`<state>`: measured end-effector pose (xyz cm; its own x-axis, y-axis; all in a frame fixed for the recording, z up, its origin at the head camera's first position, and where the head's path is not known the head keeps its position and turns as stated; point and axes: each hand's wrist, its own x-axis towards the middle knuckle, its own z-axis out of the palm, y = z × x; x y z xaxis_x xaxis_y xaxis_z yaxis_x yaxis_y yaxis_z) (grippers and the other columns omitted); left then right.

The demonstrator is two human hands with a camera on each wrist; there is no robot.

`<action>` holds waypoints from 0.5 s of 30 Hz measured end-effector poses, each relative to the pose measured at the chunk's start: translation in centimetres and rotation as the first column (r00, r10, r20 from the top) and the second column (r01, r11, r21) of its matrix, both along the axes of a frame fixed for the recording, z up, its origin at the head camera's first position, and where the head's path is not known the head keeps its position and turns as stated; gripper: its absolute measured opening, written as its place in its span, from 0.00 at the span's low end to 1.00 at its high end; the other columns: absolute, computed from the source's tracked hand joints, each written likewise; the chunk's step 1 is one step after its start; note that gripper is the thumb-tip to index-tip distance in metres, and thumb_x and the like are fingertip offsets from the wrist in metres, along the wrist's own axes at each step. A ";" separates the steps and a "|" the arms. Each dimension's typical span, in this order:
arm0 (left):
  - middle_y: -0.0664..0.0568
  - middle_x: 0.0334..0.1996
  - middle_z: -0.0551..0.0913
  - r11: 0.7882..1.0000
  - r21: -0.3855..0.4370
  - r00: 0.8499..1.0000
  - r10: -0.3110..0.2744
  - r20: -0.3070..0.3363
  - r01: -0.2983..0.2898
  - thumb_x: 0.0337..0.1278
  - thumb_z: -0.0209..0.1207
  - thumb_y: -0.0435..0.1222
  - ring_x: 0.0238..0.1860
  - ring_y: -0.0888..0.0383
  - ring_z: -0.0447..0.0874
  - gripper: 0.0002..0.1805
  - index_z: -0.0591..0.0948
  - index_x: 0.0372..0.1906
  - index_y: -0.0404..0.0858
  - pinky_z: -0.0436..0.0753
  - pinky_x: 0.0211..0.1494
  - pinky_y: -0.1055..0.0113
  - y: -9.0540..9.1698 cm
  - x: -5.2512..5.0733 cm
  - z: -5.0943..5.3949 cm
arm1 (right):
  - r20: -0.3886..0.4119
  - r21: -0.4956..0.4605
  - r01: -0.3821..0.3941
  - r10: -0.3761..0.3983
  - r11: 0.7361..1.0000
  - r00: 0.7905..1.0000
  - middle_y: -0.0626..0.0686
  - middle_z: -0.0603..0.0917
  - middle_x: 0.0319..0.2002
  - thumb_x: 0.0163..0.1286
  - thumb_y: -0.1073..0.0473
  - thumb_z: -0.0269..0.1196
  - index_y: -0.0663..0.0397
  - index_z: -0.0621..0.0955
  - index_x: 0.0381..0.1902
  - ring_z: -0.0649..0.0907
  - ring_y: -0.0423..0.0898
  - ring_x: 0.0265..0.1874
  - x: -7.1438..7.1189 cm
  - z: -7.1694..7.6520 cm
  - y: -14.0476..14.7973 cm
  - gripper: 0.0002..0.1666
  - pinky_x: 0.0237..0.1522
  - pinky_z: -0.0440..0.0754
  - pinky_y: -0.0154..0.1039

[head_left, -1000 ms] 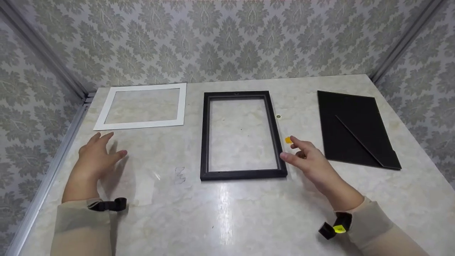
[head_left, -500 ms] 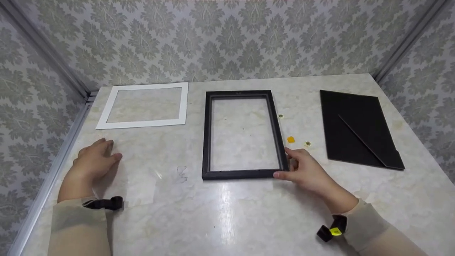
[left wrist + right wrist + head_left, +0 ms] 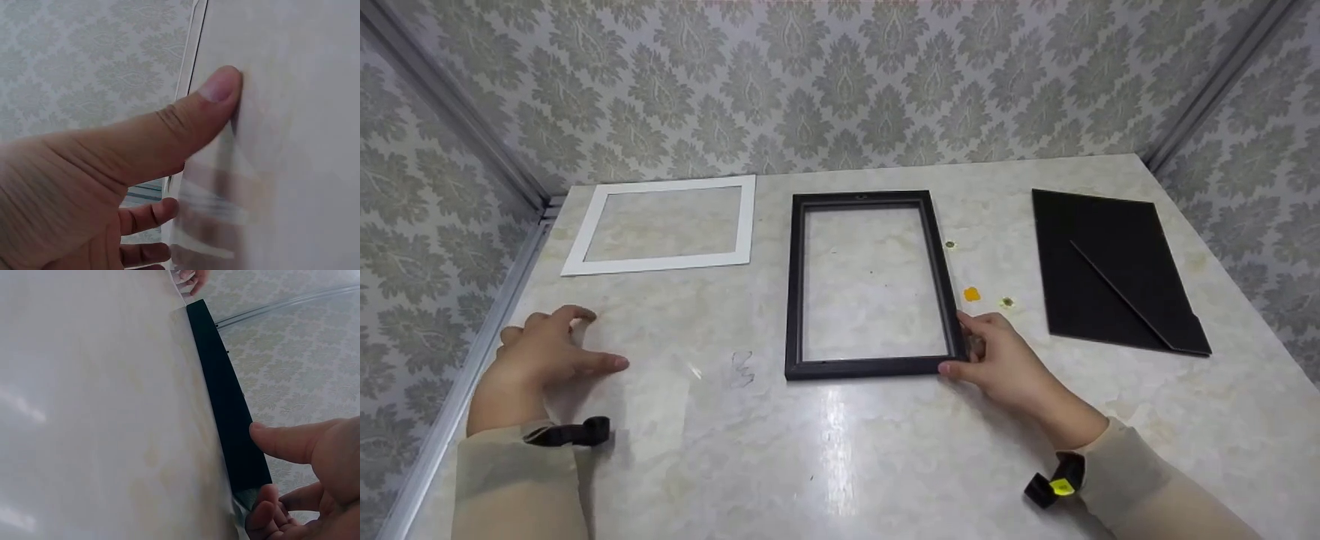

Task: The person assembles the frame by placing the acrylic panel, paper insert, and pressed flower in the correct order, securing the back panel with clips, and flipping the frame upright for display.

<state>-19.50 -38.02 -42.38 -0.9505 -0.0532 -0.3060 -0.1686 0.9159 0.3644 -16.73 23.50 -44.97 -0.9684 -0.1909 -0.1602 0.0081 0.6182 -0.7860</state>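
Head view: pinched the near right corner of the black frame (image 3: pixel 877 367) with the right hand (image 3: pixel 1005 367), thumb against the near edge and fingers against the right side, probably to limit twisting. Located the frame flat at mid-table, between the white mat (image 3: pixel 660 264) and the black backing board (image 3: pixel 1080 300), seemingly to suit access from both sides. Spread the left hand (image 3: pixel 544 349) near the mat, thumb well apart, holding nothing; could not confirm table contact. Positioned the orange piece (image 3: pixel 972 294) near the frame's right side, presumably to avoid the frame opening.
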 end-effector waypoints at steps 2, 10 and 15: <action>0.14 0.71 0.67 1.000 0.006 1.000 0.006 -0.008 -0.006 0.65 0.76 0.62 0.68 0.10 0.54 0.51 0.74 0.75 0.28 0.68 0.65 0.16 -0.3 0.1 0.4 | 0.003 0.005 0.001 -0.001 1.000 1.000 0.65 0.73 0.65 0.73 0.58 0.79 0.71 0.61 0.88 0.74 0.49 0.45 0.0 0.0 0.0 0.57 0.35 0.72 0.30; 0.20 0.67 0.75 0.991 0.103 0.986 0.102 -0.132 -0.089 0.91 0.50 0.44 0.63 0.20 0.71 0.23 0.76 0.65 0.26 0.77 0.59 0.31 -1.0 0.5 1.7 | 0.017 0.018 0.008 -0.008 1.000 1.000 0.65 0.73 0.66 0.74 0.57 0.79 0.69 0.61 0.88 0.74 0.50 0.47 0.0 0.0 0.1 0.57 0.36 0.73 0.31; 0.27 0.60 0.79 0.954 0.180 0.944 0.272 -0.186 -0.240 0.92 0.45 0.41 0.50 0.41 0.81 0.24 0.77 0.69 0.24 0.80 0.45 0.59 -1.0 1.0 2.8 | 0.020 0.009 0.005 -0.005 1.000 1.000 0.65 0.73 0.67 0.74 0.56 0.79 0.69 0.61 0.89 0.75 0.51 0.50 0.0 -0.1 0.1 0.57 0.39 0.75 0.31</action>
